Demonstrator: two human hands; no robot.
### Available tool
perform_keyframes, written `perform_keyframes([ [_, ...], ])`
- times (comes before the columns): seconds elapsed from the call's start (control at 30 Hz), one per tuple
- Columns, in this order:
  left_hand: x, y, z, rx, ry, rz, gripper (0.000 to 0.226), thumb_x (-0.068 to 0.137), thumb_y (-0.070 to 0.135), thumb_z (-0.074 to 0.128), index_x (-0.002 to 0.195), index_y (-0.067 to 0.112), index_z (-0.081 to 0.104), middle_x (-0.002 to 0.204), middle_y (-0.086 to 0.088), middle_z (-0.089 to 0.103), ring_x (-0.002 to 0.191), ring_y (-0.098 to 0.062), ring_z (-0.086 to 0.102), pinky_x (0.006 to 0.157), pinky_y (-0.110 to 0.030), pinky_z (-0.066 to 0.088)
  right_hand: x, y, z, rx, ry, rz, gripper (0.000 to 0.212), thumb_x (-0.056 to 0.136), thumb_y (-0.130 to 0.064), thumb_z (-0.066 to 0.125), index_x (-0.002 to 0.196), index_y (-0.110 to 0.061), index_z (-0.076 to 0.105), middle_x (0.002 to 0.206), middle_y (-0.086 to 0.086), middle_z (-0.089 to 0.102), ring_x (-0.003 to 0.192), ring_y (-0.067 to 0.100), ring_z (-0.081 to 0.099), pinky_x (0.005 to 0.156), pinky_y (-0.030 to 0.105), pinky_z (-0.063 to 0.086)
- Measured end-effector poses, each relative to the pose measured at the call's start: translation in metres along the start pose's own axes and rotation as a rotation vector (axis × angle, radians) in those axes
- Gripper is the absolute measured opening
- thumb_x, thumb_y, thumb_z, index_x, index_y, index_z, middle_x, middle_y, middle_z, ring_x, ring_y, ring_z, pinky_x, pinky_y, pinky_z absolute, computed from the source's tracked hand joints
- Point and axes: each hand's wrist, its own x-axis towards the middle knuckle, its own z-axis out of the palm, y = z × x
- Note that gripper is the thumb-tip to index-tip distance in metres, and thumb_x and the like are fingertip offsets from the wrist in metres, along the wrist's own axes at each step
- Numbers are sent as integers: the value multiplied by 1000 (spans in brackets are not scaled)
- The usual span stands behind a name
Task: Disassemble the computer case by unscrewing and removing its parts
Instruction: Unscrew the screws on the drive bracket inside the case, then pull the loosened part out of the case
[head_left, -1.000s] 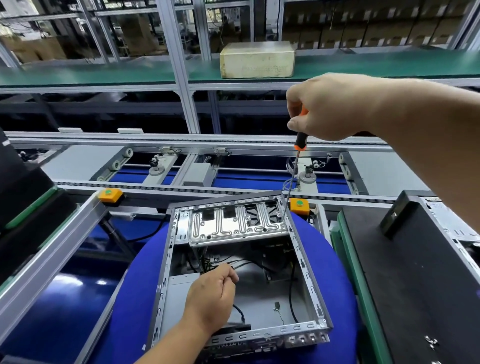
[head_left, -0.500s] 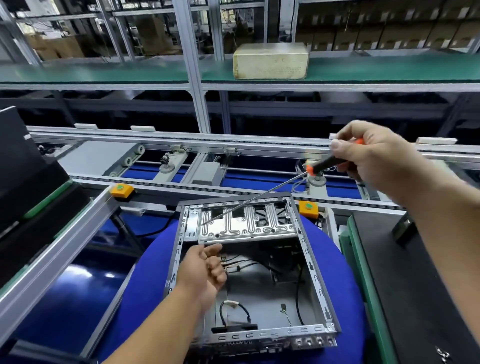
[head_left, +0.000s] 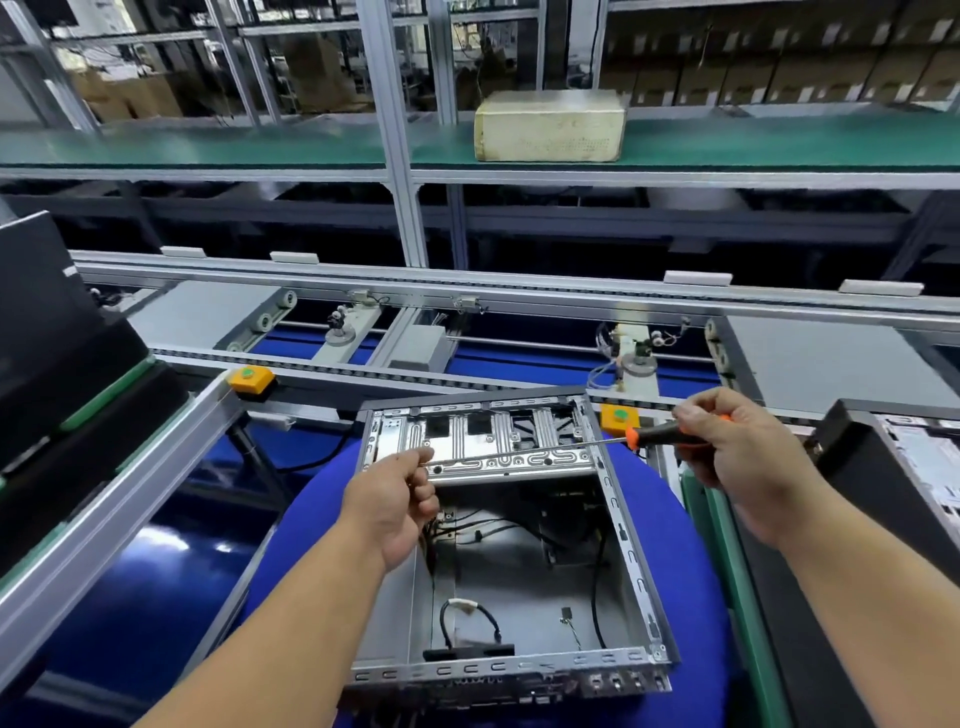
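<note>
An open grey computer case (head_left: 631, 571) lies on a round blue mat (head_left: 691, 582). A ribbed silver drive bracket (head_left: 498, 441) spans its far end, and black cables (head_left: 467, 613) lie on its floor. My right hand (head_left: 737, 441) grips the black-and-orange handle of a screwdriver (head_left: 644, 434), held level across the bracket with its shaft pointing left. My left hand (head_left: 395, 499) pinches the shaft's tip over the case's far-left corner. I cannot see whether a screw sits on the tip.
Another black case (head_left: 883, 467) lies on the green-edged bench at the right. A black unit (head_left: 47, 332) stands at the left. A conveyor with rails and orange buttons (head_left: 251, 378) runs behind the case. A beige box (head_left: 550, 124) sits on the green shelf.
My right hand came down from above the case and laid the screwdriver level. My left hand rose out of the case and took hold of the shaft's tip.
</note>
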Motion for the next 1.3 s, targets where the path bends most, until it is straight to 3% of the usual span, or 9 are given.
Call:
perform_keyframes([
  [0.17, 8, 1, -8, -73, 97, -17, 24, 111, 11, 42, 110, 5, 65, 62, 1, 47, 48, -10, 40, 40, -22, 37, -5, 5, 2, 149, 109, 54, 12, 105, -19, 54, 96, -15, 60, 66, 5, 65, 53, 11, 51, 50, 26, 38],
  [0.27, 7, -2, -14, -179, 87, -77, 29, 109, 8, 37, 110, 6, 65, 65, -1, 49, 54, -12, 42, 40, -22, 39, -15, 18, 12, 493, 108, 221, 12, 104, -23, 55, 102, -15, 63, 78, 10, 64, 61, 17, 54, 58, 29, 44],
  [0.4, -5, -12, -7, -252, 21, -142, 38, 94, -3, 32, 109, 4, 67, 69, -5, 50, 60, -15, 42, 45, -23, 41, -42, 40, 37, 767, -377, 355, 38, 93, -11, 70, 131, -12, 65, 108, 15, 69, 85, 26, 68, 75, 38, 58],
  [0.5, -17, -23, 3, -230, -2, -166, 37, 88, 2, 36, 105, 2, 69, 68, -4, 50, 60, -15, 41, 46, -24, 37, -57, 48, 64, 718, -616, 388, 55, 75, 11, 67, 127, -8, 63, 108, 21, 63, 90, 33, 65, 83, 48, 55],
  [0.6, -24, -35, 8, -176, 11, -199, 33, 95, 8, 40, 105, 2, 71, 66, -3, 50, 55, -14, 40, 44, -23, 31, -63, 58, 91, 624, -481, 439, 36, 64, 12, 52, 90, -11, 56, 82, 14, 54, 70, 28, 57, 70, 44, 52],
  [0.67, -26, -44, 10, -128, 11, -234, 32, 99, 9, 41, 111, 3, 69, 64, -1, 45, 51, -13, 36, 42, -23, 26, -62, 66, 101, 547, -360, 414, 27, 73, 9, 55, 76, -18, 49, 73, 10, 50, 63, 24, 52, 63, 39, 49],
  [0.9, -18, -79, 23, 74, 39, -308, 26, 104, 14, 42, 113, 6, 65, 56, 4, 21, 43, -11, 17, 40, -21, 16, -57, 91, 113, 283, -153, 356, 29, 97, -26, 67, 70, -24, 58, 57, 4, 42, 50, 17, 35, 51, 35, 28],
  [1.07, 10, -96, 48, 265, 70, -313, 14, 99, 19, 60, 107, 9, 64, 52, 4, 26, 40, -11, 21, 40, -20, 21, -63, 108, 110, 201, -91, 372, 28, 103, -36, 59, 95, -12, 69, 59, 7, 46, 54, 18, 38, 51, 34, 31],
  [1.3, 48, -111, 84, 300, -27, -359, 8, 101, 20, 64, 107, 16, 66, 49, 5, 33, 38, -9, 21, 39, -20, 20, -64, 113, 105, 251, -12, 367, 31, 104, -36, 57, 95, -8, 68, 57, 8, 47, 51, 18, 39, 50, 33, 35],
])
